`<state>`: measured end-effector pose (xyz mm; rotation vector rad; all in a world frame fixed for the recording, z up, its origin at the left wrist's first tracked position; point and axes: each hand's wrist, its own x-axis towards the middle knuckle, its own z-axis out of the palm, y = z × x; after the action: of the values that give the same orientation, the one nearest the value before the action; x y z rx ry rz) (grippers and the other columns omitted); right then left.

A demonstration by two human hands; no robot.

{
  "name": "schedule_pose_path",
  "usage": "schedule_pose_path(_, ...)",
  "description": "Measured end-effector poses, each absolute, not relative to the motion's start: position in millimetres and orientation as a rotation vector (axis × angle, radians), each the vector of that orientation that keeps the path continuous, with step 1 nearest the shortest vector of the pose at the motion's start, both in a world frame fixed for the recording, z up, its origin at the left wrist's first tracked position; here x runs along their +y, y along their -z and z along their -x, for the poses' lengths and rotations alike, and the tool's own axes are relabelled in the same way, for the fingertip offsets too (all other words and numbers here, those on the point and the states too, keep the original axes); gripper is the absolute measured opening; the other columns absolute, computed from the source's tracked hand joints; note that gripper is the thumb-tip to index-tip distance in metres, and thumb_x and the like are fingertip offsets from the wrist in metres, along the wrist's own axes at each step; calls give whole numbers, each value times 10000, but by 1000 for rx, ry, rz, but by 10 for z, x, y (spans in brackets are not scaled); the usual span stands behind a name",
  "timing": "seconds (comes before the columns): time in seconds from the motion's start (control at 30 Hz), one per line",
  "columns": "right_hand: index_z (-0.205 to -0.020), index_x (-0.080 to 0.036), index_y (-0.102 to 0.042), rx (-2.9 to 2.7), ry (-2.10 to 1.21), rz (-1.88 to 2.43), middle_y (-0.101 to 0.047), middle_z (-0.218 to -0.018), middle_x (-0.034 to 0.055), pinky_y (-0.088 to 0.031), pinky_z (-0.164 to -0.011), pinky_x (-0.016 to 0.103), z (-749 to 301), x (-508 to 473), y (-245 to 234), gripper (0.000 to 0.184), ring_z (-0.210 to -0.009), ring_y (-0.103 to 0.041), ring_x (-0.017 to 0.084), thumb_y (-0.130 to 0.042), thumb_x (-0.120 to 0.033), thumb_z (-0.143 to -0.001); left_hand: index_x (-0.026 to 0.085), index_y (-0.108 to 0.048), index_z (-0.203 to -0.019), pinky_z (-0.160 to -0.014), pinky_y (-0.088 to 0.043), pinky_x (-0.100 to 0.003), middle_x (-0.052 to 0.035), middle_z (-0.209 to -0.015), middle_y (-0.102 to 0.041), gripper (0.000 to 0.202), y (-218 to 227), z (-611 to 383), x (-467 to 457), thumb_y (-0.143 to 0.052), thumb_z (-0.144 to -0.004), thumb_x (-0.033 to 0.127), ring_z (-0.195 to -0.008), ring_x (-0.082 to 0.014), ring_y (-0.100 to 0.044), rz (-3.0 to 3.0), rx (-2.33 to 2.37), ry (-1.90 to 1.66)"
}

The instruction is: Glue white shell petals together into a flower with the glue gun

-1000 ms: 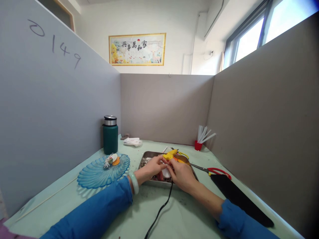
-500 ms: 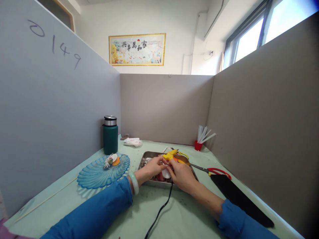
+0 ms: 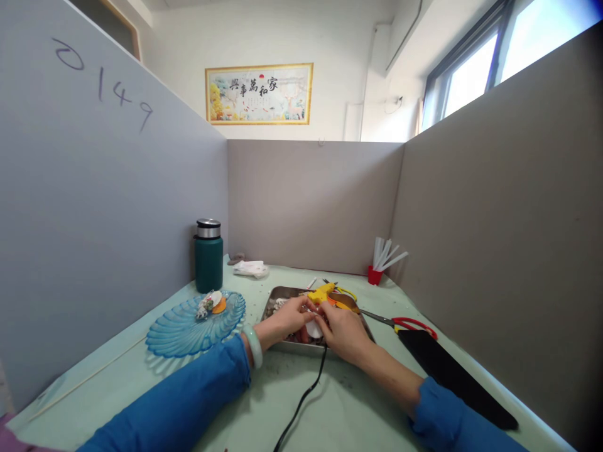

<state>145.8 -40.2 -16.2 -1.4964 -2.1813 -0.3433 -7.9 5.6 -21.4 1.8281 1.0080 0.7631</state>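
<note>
My left hand (image 3: 293, 317), with a pale green bangle at the wrist, and my right hand (image 3: 343, 328) meet fingertip to fingertip over a metal tray (image 3: 281, 291). Both are closed in a pinch. What they hold is too small and too hidden to make out. Beneath the fingers, a white round piece, seemingly a shell (image 3: 315, 329), shows among small mixed pieces in the tray. Just beyond my fingers lies a yellow glue gun (image 3: 322, 293). A black cord (image 3: 301, 402) runs from the tray's near side towards me.
Left of the tray, a blue glass plate (image 3: 176, 336) bears a small shell cluster (image 3: 210, 304). Behind it stands a green bottle (image 3: 208, 260). At right are red-handled scissors (image 3: 414, 324), a black flat strip (image 3: 456, 376) and a red cup (image 3: 375, 275) of white sticks. Partitions enclose the table.
</note>
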Motion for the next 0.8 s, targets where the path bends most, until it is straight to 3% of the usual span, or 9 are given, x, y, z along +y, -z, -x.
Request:
schedule_pose_path(0.53,-844,-204,-497,-2181,340,1498,-614,-734,33,-258,-557,247,-1458,-403,151,290,-701,-567,167,-295,-410,-879,150,-484,-938,-367,-326,-179,42,-415,-481,211,198,77,38,-451,-758,255,-360,-123,-492,-1879,1066,-757)
schedule_pose_path(0.8,-838,-200,-505,-2182,313,1499,-617,-743,34,-263,-564,245,-1457,-409,148,282,-711,-567,166,-316,-406,-874,133,-550,-807,-499,-378,-195,7,-624,-533,141,122,68,12,-515,-690,204,-541,-104,-494,-2038,1150,-871)
